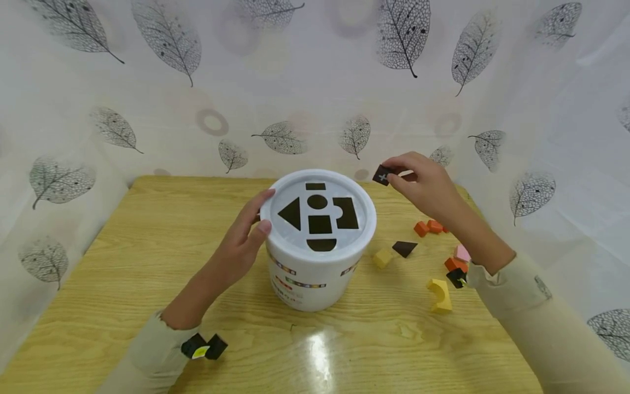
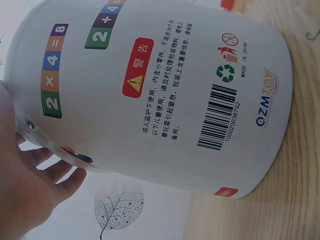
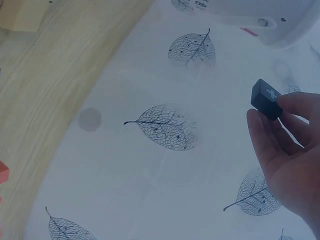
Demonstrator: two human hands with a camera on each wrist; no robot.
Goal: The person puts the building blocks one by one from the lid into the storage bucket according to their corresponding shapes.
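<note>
A white bucket (image 1: 310, 284) stands on the wooden table, topped by a white lid (image 1: 297, 241) with cut-out holes: a triangle, circle, square, rectangle, half-round and notched shape. My left hand (image 1: 242, 236) holds the bucket's rim at its left side, thumb on the lid's edge. In the left wrist view, fingers (image 2: 70, 182) reach under the rim near the handle joint. Just beyond the lid's right edge, my right hand (image 1: 424, 183) pinches a small dark block (image 1: 381, 175) with a light plus-like mark between thumb and fingers, raised above the table.
Right of the bucket lie a yellow block (image 1: 383, 258), a dark wedge block (image 1: 404, 249), and several orange blocks (image 1: 421, 229). A pink block (image 1: 461, 253) and a yellow arch block (image 1: 440, 296) lie near the right forearm. Leaf-patterned cloth (image 1: 305, 98) hangs behind the table.
</note>
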